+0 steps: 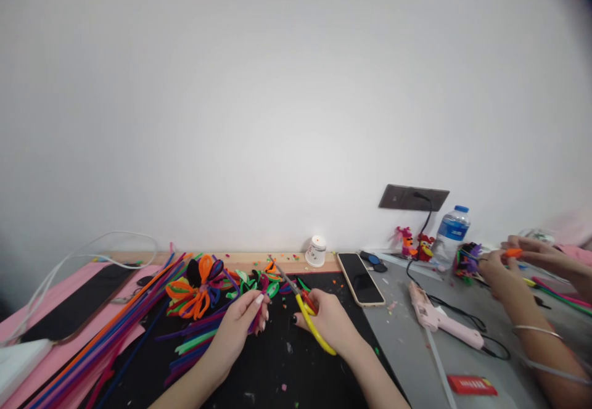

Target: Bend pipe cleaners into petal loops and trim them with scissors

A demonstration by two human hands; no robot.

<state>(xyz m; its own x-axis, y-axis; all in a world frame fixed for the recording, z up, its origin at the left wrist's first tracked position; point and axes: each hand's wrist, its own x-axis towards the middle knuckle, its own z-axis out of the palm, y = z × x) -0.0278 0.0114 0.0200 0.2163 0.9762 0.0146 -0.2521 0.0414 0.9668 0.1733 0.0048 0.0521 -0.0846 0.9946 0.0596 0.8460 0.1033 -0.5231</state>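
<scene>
White wall [296, 107] behind a black mat [287, 372], left hand [241, 316] nearly closed, pinching a purple fuzzy stem [256, 321] over the mat, right hand [329, 318] curled round yellow-handled scissors [303, 307] near it, orange-petalled flower [200, 298] farther left, pink glue gun [446, 322] on grey tabletop [398, 350].

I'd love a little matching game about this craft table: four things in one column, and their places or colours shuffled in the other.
Things
1. Scissors
2. Glue gun
3. Cup
4. Bottle

Places and colours
A. White, near the wall
B. Topped with a blue cap
C. In the person's right hand
D. Pale pink, lying on the grey surface

Pairs: 1-C, 2-D, 3-A, 4-B
</scene>
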